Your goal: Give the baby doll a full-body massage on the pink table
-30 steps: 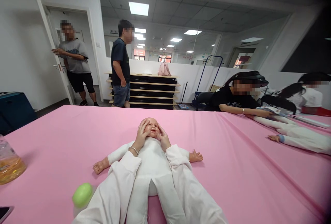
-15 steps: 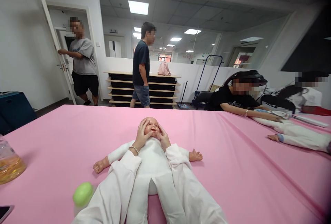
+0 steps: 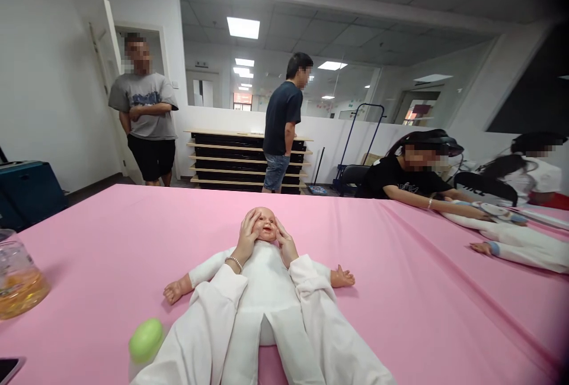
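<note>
A baby doll (image 3: 269, 284) with a white cloth body lies on its back, its feet end nearest me and its arms spread. My left hand (image 3: 248, 235), with a beaded bracelet at the wrist, lies along one side of the doll's head (image 3: 267, 228). Against the other side rests my right hand (image 3: 285, 241). Both hands have their fingers stretched out flat over the temples and cheeks, and the doll's eyes and mouth show between them. Beside my left sleeve is a green egg-shaped object (image 3: 146, 340).
Pink cloth (image 3: 400, 290) covers the table. At left stand a clear jug (image 3: 22, 284) of amber liquid and part of a phone (image 3: 9, 368). A co-worker (image 3: 413, 174) at right handles another doll (image 3: 524, 236). Two people stand behind the table, near shelving (image 3: 231, 159).
My thumbs have moved outward from beside the doll's mouth, and the hands sit farther apart on its cheeks. The person in the dark shirt has walked right; the one at the door has turned forward.
</note>
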The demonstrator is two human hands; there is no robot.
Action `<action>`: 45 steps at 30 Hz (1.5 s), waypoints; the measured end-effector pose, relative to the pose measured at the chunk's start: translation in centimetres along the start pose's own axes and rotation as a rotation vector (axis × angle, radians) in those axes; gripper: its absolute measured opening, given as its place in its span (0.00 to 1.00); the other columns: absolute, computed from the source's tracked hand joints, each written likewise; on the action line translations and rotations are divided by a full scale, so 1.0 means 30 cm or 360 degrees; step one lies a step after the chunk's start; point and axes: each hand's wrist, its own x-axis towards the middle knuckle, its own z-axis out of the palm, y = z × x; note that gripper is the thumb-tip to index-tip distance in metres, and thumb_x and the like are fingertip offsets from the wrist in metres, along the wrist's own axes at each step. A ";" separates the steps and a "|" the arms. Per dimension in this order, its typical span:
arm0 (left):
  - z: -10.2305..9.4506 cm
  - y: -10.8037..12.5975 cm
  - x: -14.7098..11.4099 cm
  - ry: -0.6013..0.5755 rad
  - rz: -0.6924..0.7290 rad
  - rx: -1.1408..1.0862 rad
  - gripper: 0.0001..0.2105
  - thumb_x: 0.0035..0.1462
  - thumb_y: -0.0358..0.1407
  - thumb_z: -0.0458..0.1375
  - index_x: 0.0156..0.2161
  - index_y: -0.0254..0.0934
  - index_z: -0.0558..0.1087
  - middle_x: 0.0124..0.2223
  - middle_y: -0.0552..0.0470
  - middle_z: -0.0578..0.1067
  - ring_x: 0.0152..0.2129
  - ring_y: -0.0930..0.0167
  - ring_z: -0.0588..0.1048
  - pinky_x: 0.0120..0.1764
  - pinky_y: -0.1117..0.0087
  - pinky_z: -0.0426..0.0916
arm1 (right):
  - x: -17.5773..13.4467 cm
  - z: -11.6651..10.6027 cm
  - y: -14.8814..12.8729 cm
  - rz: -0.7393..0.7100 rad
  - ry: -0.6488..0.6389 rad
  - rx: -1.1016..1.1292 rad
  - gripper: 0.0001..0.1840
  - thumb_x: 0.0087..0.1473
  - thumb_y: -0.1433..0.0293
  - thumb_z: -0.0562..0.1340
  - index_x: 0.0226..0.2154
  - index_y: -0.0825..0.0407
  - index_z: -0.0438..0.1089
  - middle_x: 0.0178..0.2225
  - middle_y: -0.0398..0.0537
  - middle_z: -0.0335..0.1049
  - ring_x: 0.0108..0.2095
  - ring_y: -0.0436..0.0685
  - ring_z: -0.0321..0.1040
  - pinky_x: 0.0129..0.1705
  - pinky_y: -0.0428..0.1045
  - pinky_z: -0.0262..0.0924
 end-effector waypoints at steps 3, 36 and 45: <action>0.004 -0.015 -0.002 0.0041 -0.0016 -0.0006 0.19 0.60 0.40 0.44 0.55 0.41 0.63 0.61 0.49 0.56 0.59 0.67 0.51 0.60 0.58 0.43 | 0.013 -0.019 0.023 -0.0051 0.0008 -0.0023 0.35 0.37 0.57 0.67 0.50 0.48 0.65 0.57 0.47 0.55 0.60 0.61 0.48 0.60 0.58 0.46; -0.337 0.414 -0.632 0.0554 0.0164 0.1122 0.24 0.48 0.27 0.50 0.52 0.38 0.64 0.54 0.44 0.66 0.55 0.61 0.59 0.57 0.53 0.49 | -0.538 -0.018 -0.149 -0.0162 0.0252 -0.0419 0.07 0.35 0.68 0.63 0.24 0.48 0.72 0.35 0.48 0.74 0.50 0.64 0.61 0.60 0.60 0.44; -0.423 0.405 -0.648 0.1262 -0.0954 0.0954 0.36 0.45 0.35 0.57 0.59 0.34 0.49 0.51 0.35 0.65 0.47 0.52 0.67 0.46 0.49 0.60 | -0.594 0.089 -0.277 0.0373 -0.0374 0.0379 0.21 0.45 0.55 0.58 0.40 0.49 0.68 0.51 0.53 0.65 0.55 0.60 0.57 0.58 0.59 0.48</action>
